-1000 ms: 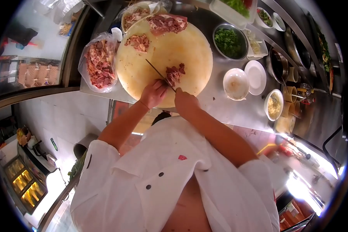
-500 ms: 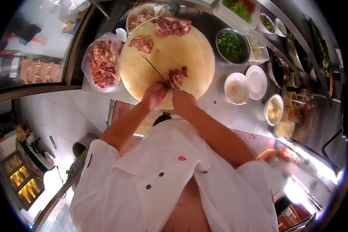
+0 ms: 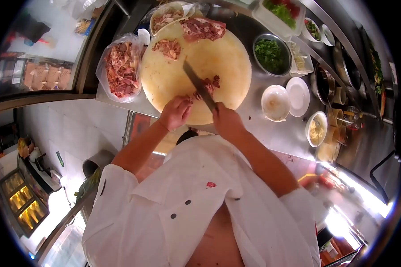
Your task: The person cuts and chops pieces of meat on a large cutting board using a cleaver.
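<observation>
My right hand is closed around the handle of a knife. Its long blade slants up and left over the round cutting board, partly covering a small pile of sliced red meat. Left of the blade, my left hand rests at the board's near edge, fingers curled in against a small piece of meat. Toward the far side of the board lie a heap of chopped meat and a larger raw slab.
A plastic bag of meat pieces stands left of the board. On the right are a metal bowl of chopped greens, a white bowl, a white plate and a bowl of minced pale food. A metal shelf edge runs beyond.
The knife has turned from edge-on to showing its broad side, and my right hand has moved right, away from my left hand. My left hand has shifted slightly left.
</observation>
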The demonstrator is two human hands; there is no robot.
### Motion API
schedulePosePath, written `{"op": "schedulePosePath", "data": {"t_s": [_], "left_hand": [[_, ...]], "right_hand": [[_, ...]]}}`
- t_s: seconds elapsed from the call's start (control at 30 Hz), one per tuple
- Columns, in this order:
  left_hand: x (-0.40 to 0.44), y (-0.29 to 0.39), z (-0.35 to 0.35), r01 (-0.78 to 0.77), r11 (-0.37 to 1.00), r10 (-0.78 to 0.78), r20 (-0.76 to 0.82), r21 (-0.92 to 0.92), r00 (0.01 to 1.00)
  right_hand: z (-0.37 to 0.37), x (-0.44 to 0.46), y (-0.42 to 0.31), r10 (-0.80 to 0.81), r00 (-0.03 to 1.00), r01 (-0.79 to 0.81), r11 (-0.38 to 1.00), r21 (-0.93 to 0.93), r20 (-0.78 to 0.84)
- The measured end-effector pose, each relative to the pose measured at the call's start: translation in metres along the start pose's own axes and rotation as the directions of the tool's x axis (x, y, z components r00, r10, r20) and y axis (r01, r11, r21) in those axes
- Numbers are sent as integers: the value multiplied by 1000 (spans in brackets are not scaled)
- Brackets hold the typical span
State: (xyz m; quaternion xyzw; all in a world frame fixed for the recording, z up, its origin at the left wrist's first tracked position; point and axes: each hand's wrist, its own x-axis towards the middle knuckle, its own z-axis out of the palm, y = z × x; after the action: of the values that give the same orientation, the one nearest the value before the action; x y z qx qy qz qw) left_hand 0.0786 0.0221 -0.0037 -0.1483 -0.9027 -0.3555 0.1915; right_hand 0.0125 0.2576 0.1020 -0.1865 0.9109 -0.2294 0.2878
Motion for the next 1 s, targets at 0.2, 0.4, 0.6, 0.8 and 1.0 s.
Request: {"op": "schedulePosePath", "data": {"t_s": [0.2,0.4,0.6,0.8,1.0], "left_hand": [[-6,0,6,261,952,-260,-31,160,965],[37,17,57,333,934,-335,-5,131,942],[66,25,80,346,933,-338,-91,101,937],[65,11,76,449,891,-438,-373,-62,818],[59,-29,-11,521,853,-418,-601,-4,681]], "right_hand": [[-20,-7,92,302,943,-304,616,727,139],[10,-14,169,369,913,-323,394,860,174],[41,18,103,270,923,-371,427,825,275],[57,35,24,55,939,-311,563,766,340],[42,49,-66,-86,937,-173,728,664,337]]}}
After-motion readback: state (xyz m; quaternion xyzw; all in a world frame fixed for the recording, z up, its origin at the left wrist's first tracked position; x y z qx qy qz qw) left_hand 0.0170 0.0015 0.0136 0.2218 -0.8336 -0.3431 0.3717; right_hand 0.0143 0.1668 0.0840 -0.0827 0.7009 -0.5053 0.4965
